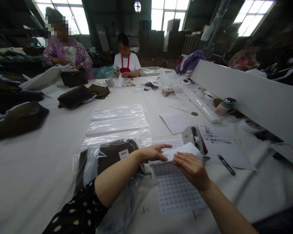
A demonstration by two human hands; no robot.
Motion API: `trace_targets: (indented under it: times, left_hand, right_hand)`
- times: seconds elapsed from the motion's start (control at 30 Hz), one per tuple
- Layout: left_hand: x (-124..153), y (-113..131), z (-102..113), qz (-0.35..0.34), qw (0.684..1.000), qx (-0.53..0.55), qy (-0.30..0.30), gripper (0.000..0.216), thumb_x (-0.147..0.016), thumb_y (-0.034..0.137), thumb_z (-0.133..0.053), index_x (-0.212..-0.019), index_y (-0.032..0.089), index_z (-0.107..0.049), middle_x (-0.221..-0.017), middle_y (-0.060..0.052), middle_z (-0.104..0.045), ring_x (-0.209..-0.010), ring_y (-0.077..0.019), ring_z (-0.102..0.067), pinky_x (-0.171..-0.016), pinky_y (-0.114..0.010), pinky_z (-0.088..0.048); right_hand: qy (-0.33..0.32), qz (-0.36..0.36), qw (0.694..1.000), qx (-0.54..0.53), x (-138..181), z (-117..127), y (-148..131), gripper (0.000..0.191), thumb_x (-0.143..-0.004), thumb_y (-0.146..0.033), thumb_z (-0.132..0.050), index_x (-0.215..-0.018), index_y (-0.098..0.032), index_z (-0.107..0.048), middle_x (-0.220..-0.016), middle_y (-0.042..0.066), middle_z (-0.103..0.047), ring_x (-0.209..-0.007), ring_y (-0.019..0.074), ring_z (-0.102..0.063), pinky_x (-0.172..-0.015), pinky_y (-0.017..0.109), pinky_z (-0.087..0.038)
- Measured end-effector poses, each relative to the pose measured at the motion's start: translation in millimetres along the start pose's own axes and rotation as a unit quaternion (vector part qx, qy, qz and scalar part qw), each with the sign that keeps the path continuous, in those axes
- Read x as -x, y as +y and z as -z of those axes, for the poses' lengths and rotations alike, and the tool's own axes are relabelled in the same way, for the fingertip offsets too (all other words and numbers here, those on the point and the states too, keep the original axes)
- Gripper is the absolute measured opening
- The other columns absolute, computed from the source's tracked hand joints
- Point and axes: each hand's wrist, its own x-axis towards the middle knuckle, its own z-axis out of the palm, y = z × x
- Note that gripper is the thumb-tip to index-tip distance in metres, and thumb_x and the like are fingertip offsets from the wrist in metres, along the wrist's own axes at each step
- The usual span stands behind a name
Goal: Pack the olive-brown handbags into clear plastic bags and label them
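Observation:
My left hand (155, 153) reaches across a dark bag in clear plastic and holds the left part of a folded white paper sheet (189, 149), thumb and forefinger stretched to the right. My right hand (191, 167) grips the same sheet from the near side, its fingers lying over the fold. Beneath both hands lies a sheet of small printed labels (178, 191). The bagged dark bag (112, 156) carries a white barcode tag (123, 153). Just beyond the paper stands a handheld label dispenser (194, 138), partly covered by the sheet.
Thread snips (226, 164) lie on a handwritten sheet (224, 146) to the right. Clear plastic bags (119, 120) are spread ahead. A lidded mug (226, 106) stands by the white board (246, 87). Dark bags (74, 97) lie left. Co-workers (127, 61) work across the table.

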Motion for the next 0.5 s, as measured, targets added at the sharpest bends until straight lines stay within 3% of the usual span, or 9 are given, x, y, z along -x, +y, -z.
trace_targets:
  times: [0.1,0.23,0.33,0.5]
  left_hand:
    - [4.3,-1.3,-2.8,-0.004,0.999,-0.028,0.019,0.074,-0.067,0.022,-0.07,-0.134,0.024,-0.038,-0.066,0.006,-0.046,-0.056,-0.0084,-0.046,-0.055,-0.021,-0.038]
    - [10.6,-2.2,-8.4,-0.015,0.983,-0.174,0.051,0.071,-0.068,0.026,-0.071,-0.132,0.027,-0.041,-0.08,0.002,-0.049,-0.078,-0.0145,-0.052,-0.071,-0.026,-0.043]
    - [12.8,-5.8,-11.7,-0.014,0.978,-0.199,0.051,0.073,-0.069,0.029,-0.071,-0.134,0.027,-0.038,-0.089,-0.001,-0.051,-0.091,-0.0187,-0.051,-0.078,-0.03,-0.043]
    - [16.1,-19.3,-14.1,-0.017,0.988,-0.142,0.065,0.074,-0.069,0.028,-0.071,-0.134,0.029,-0.037,-0.086,0.001,-0.053,-0.072,-0.0126,-0.053,-0.069,-0.027,-0.044]
  right_hand:
    - [-0.015,-0.016,1.0,-0.009,0.8,-2.0,-2.7,0.013,-0.08,-0.012,-0.06,-0.092,-0.017,-0.062,-0.094,0.005,-0.068,-0.098,0.0191,-0.06,-0.088,0.034,-0.047]
    - [-0.093,-0.062,0.994,-0.005,7.9,-9.7,-3.7,0.003,-0.084,-0.02,-0.055,-0.084,-0.018,-0.058,-0.095,0.007,-0.063,-0.096,0.0201,-0.058,-0.085,0.035,-0.048]
    - [-0.079,-0.039,0.996,0.007,18.4,-16.0,-0.8,0.01,-0.084,-0.022,-0.056,-0.093,-0.017,-0.057,-0.096,0.008,-0.061,-0.092,0.0195,-0.058,-0.084,0.035,-0.047]
    - [-0.084,-0.007,0.996,0.003,27.3,-20.8,3.0,0.008,-0.085,-0.025,-0.055,-0.089,-0.018,-0.057,-0.09,0.006,-0.06,-0.086,0.0194,-0.058,-0.082,0.034,-0.046]
